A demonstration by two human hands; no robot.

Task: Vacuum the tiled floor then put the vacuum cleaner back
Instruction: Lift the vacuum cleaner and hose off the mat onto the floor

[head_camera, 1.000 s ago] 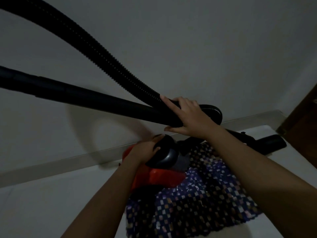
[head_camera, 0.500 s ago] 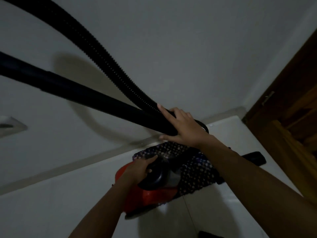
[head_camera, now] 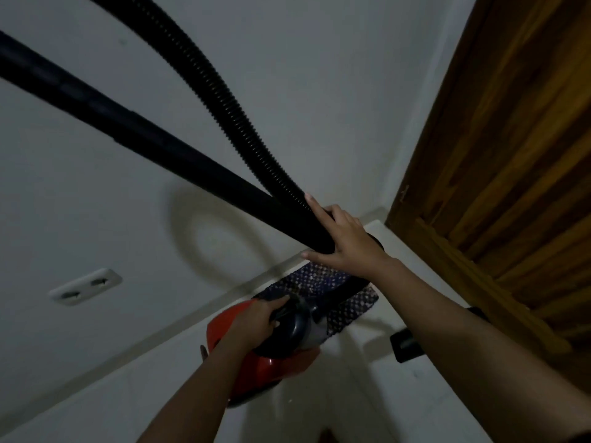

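Observation:
A red and black vacuum cleaner (head_camera: 281,362) sits low in the middle of the view, over the white tiled floor (head_camera: 96,410). My left hand (head_camera: 256,321) grips the black handle on top of its body. My right hand (head_camera: 345,244) is wrapped around the black wand (head_camera: 153,145) where the ribbed hose (head_camera: 224,94) joins it. Both tubes run up and to the left out of the frame. The black floor nozzle (head_camera: 406,345) shows beside my right forearm.
A dark checked mat (head_camera: 323,282) lies on the floor against the white wall, behind the vacuum. A white double socket (head_camera: 84,286) is low on the wall at left. A brown wooden door (head_camera: 511,155) fills the right side.
The view has swung right and the door now fills more of the frame. The vacuum body has come off the mat toward me. Both hands keep their grips.

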